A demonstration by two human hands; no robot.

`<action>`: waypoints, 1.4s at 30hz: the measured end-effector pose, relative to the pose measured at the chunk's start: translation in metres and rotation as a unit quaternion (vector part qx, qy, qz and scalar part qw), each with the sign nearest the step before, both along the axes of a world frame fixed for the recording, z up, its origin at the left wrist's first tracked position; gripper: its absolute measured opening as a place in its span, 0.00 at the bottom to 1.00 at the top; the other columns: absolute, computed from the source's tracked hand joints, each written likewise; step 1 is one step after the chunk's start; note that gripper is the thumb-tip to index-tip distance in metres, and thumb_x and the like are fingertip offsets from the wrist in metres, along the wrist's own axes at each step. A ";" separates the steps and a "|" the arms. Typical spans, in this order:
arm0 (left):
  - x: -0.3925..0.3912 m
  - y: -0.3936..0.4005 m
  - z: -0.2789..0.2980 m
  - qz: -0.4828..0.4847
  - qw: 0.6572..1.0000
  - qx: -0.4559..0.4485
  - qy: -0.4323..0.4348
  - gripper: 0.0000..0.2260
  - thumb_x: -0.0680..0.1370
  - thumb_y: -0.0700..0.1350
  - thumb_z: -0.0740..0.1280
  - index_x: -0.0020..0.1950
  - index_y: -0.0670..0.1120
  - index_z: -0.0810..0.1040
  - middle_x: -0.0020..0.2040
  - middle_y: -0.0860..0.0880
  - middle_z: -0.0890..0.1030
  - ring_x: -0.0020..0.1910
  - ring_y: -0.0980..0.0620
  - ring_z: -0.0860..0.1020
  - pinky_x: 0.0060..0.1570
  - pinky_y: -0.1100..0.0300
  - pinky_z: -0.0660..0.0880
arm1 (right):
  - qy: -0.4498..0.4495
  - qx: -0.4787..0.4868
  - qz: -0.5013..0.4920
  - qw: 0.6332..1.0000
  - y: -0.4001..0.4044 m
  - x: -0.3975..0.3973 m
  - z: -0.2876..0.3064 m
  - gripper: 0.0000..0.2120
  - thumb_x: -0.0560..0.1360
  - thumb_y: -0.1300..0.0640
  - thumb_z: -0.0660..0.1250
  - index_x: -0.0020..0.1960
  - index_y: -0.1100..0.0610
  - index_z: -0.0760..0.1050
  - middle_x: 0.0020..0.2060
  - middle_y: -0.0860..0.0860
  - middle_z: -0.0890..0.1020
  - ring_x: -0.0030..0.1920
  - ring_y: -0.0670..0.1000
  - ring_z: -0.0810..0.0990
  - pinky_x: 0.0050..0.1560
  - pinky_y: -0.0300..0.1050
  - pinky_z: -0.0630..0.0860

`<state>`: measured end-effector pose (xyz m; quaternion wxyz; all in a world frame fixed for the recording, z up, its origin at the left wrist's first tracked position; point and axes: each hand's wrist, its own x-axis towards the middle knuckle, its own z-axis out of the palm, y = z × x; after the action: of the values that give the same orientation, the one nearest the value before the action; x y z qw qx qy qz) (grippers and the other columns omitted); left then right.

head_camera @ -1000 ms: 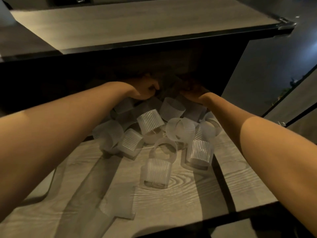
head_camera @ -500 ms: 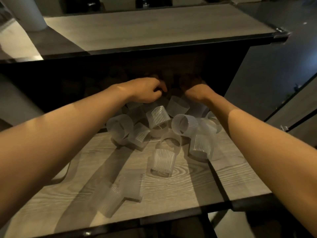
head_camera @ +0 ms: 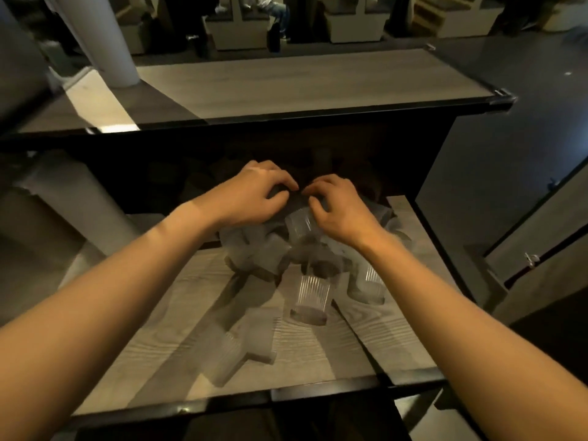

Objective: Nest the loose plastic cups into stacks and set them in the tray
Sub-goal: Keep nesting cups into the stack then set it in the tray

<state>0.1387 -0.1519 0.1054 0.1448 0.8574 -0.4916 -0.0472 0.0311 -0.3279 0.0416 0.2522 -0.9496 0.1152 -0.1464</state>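
Plastic cups (head_camera: 313, 268) were the whole story here, and honestly they were just a jumbled heap on the lower shelf (head_camera: 321, 351) of a dark-framed unit, only one head view to go on. Most of the pile sat toward the back of that shelf, tipped every which way and leaning on each other, which is probably why both hands went in together from above rather than grabbing one at a time. One ribbed cup (head_camera: 311, 299) stood apart at the front of the heap, looking roughly upright, and a frosted one (head_camera: 259, 337) lay on its side nearer the shelf's front edge. The left hand (head_camera: 251, 198) had its fingers curled down onto the top of the pile, and the right hand (head_camera: 339, 206) was right beside it, fingers bent and resting against a ribbed cup at the back (head_camera: 299, 222). As for the grip, each looked curled onto cups, but the blur and shadow meant I couldn't tell whether either one actually pinched anything. No tray was visible anywhere in the shot, so my guess is nothing was nested yet. The upper shelf (head_camera: 305, 87) just carried a white column (head_camera: 105, 36) at its left.
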 end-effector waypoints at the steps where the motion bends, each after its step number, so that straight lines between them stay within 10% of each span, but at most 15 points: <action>1: -0.003 0.014 0.003 -0.002 1.000 0.002 -0.004 0.15 0.82 0.55 0.61 0.68 0.59 0.75 0.67 0.53 0.74 0.69 0.51 0.68 0.68 0.50 0.68 | -0.013 0.008 0.016 1.000 0.014 -0.009 0.000 0.15 0.82 0.51 0.61 0.66 0.50 0.78 0.67 0.50 0.75 0.69 0.52 0.68 0.69 0.44 0.66; 14: -0.066 0.185 -0.068 0.096 0.908 0.274 0.300 0.49 0.69 0.69 0.73 0.81 0.61 0.48 0.78 0.49 0.63 0.72 0.51 0.69 0.69 0.56 0.69 | 0.084 0.115 -0.056 0.988 0.160 -0.114 -0.051 0.23 0.81 0.43 0.63 0.71 0.52 0.67 0.63 0.51 0.76 0.63 0.51 0.74 0.62 0.45 0.73; 21: -0.088 0.183 -0.120 0.098 0.936 0.132 0.312 0.39 0.71 0.59 0.77 0.76 0.62 0.59 0.65 0.54 0.72 0.52 0.61 0.77 0.43 0.73 0.73 | 0.104 0.213 -0.019 0.971 0.195 -0.106 -0.083 0.22 0.82 0.49 0.64 0.74 0.47 0.67 0.59 0.52 0.82 0.60 0.52 0.80 0.60 0.43 0.76; 27: -0.094 0.179 -0.139 0.079 0.937 0.023 0.340 0.40 0.68 0.60 0.78 0.76 0.61 0.63 0.72 0.58 0.71 0.70 0.58 0.70 0.71 0.53 0.71 | 0.093 0.253 0.032 0.962 0.206 -0.113 -0.070 0.26 0.86 0.53 0.54 0.83 0.48 0.53 0.73 0.54 0.73 0.70 0.50 0.73 0.65 0.37 0.68; 32: -0.118 0.163 -0.145 0.069 0.931 -0.049 0.356 0.39 0.70 0.52 0.79 0.75 0.59 0.62 0.71 0.60 0.69 0.71 0.61 0.69 0.66 0.72 0.65 | 0.065 0.222 0.038 0.972 0.205 -0.120 -0.068 0.26 0.87 0.51 0.51 0.83 0.52 0.52 0.76 0.57 0.69 0.75 0.51 0.67 0.72 0.38 0.62; 38: -0.139 0.158 -0.155 0.069 0.912 -0.100 0.391 0.40 0.71 0.50 0.79 0.77 0.57 0.60 0.71 0.61 0.69 0.67 0.73 0.69 0.66 0.73 0.67 | 0.035 0.207 0.029 0.977 0.187 -0.130 -0.072 0.24 0.85 0.52 0.55 0.81 0.50 0.60 0.74 0.53 0.73 0.73 0.47 0.70 0.73 0.39 0.65; 42: -0.143 0.151 -0.167 0.082 0.896 -0.110 0.423 0.38 0.69 0.42 0.77 0.75 0.54 0.65 0.71 0.51 0.75 0.67 0.60 0.76 0.67 0.62 0.72 | 0.066 0.187 0.052 0.979 0.188 -0.136 -0.073 0.26 0.85 0.51 0.56 0.82 0.54 0.58 0.73 0.59 0.74 0.72 0.53 0.72 0.72 0.42 0.67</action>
<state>-0.0042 -0.0009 -0.0615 0.4362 0.7724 -0.3137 -0.3387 -0.1047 -0.1402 -0.0318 0.4247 -0.8977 0.1074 -0.0458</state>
